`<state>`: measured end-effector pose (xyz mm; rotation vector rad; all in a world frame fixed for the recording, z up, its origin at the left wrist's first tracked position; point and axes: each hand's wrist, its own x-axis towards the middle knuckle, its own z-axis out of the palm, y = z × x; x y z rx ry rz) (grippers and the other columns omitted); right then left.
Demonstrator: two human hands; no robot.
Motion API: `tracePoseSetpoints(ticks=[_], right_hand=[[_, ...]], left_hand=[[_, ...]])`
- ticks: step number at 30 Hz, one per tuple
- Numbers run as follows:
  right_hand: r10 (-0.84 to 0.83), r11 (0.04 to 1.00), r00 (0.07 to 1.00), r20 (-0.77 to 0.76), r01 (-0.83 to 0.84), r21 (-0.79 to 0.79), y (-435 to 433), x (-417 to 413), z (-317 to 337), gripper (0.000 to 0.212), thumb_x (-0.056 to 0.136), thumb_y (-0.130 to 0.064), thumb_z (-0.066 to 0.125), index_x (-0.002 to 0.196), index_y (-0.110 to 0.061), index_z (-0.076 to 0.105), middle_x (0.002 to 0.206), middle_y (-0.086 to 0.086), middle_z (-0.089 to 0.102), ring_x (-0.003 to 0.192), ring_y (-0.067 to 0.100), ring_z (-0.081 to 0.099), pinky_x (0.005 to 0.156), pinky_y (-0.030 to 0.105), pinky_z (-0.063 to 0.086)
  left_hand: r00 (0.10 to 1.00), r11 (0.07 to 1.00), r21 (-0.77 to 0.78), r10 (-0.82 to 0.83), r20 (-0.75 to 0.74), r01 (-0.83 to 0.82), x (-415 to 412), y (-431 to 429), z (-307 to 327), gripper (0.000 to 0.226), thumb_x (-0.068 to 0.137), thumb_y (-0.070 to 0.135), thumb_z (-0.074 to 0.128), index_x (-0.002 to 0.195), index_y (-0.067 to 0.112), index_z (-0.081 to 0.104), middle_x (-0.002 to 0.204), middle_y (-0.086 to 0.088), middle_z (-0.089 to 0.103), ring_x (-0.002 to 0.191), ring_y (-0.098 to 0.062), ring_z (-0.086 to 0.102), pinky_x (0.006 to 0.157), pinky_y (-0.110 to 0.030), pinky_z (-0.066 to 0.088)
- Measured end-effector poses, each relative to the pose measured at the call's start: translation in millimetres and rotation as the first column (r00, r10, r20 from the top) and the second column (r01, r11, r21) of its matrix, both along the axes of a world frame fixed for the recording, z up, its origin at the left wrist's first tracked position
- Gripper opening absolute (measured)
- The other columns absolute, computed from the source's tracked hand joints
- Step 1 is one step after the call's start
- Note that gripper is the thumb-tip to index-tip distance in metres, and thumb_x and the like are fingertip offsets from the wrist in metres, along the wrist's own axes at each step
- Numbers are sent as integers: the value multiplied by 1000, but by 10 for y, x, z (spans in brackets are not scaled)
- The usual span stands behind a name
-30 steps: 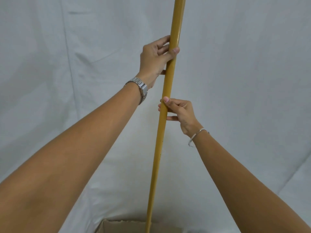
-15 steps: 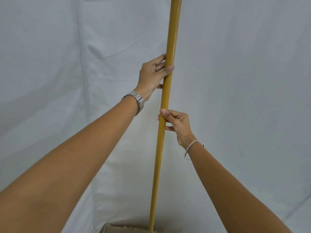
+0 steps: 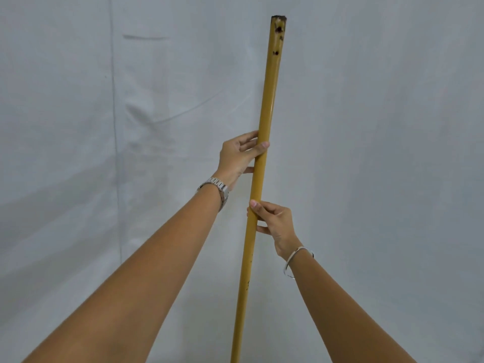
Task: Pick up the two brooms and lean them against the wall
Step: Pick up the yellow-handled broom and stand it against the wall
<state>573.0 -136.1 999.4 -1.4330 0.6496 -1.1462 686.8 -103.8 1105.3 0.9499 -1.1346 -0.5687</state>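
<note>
While gripped at mid-length, long yellow-painted wooden broom handle [image 3: 264, 142] near upright before white cloth-draped wall [image 3: 379, 153]; bristle end out of frame. Left hand [image 3: 237, 155] closed around shaft above, right hand [image 3: 275, 222] pinching it just below. Judged stiff, light, somewhat slick; chipped top; no legible markings.

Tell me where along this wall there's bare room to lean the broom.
The white wall is bare right of the broom handle, and bare left of it, above the left forearm. It is crowded only at mid-handle, where the left hand and right hand grip it. The floor isn't in view.
</note>
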Motion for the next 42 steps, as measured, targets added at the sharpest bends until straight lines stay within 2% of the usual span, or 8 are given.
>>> tracePoseSetpoints(ticks=[4, 9, 14, 20, 24, 32, 38, 42], right_hand=[[-4, 1000, 1000, -20, 5, 8, -133, 89, 0, 26, 77, -31, 72, 94, -11, 73, 89, 8, 70, 87, 18, 67, 60, 22, 57], [89, 996, 994, -57, -87, 34, -217, 131, -119, 29, 85, -18, 65, 113, -12, 63, 90, 5, 63, 91, 16, 62, 83, 34, 54], [49, 997, 979, -199, -59, -44, -340, 243, -73, 28, 91, -12, 56, 119, -8, 58, 98, 6, 54, 95, 18, 58, 76, 34, 55], [34, 992, 974, -223, -60, -109, -468, 342, -18, 32, 89, -10, 59, 120, -6, 59, 87, -3, 55, 93, 17, 60, 68, 35, 60], [43, 997, 977, -209, -55, -49, -496, 420, -116, 34, 89, -12, 59, 122, -4, 58, 96, 3, 58, 98, 19, 59, 78, 43, 57], [100, 995, 970, -220, -103, -5, -507, 381, -106, 30, 90, -13, 58, 120, -8, 58, 97, 2, 57, 89, 12, 60, 73, 32, 56], [-16, 1000, 975, -223, 11, -24, -480, 411, -129, 29, 91, -15, 57, 120, -11, 56, 107, 8, 56, 98, 21, 58, 77, 35, 54], [-222, 971, 920, -323, 179, -158, -494, 366, -177, 46, 90, -26, 57, 133, -16, 44, 122, 6, 53, 110, 22, 55, 93, 34, 45]], left_hand=[[999, 997, 67, -26, 20, 24, 163, -120, -25, 44, 76, 17, 73, 116, 9, 59, 113, -11, 67, 95, -19, 67, 72, -34, 60], [996, 989, 143, -55, 68, 45, 346, -170, -273, 41, 76, 10, 72, 115, 9, 60, 113, -11, 66, 96, -19, 67, 71, -35, 60], [986, 984, 175, -21, 165, -8, 347, -198, -374, 58, 75, -2, 70, 130, 8, 51, 124, -10, 60, 102, -26, 64, 75, -46, 58], [980, 990, 117, 56, 190, -79, 403, -231, -320, 61, 75, -6, 68, 131, 7, 48, 124, -11, 60, 99, -27, 64, 61, -37, 59], [991, 988, 135, 62, 115, -78, 473, -333, -445, 59, 75, -4, 70, 130, 7, 50, 125, -11, 60, 104, -26, 63, 63, -35, 59], [999, 981, 193, 15, -39, -7, 540, -387, -551, 45, 73, 6, 74, 116, 7, 61, 117, -9, 66, 99, -19, 65, 67, -33, 60], [996, 973, 214, 81, 22, -84, 465, -399, -535, 43, 73, 11, 75, 114, 13, 62, 116, -4, 66, 105, -19, 63, 71, -41, 59], [929, 929, 50, 369, -18, -367, 352, -426, -575, 38, 80, 5, 67, 117, 11, 61, 118, -5, 64, 102, -17, 62, 78, -33, 57]])
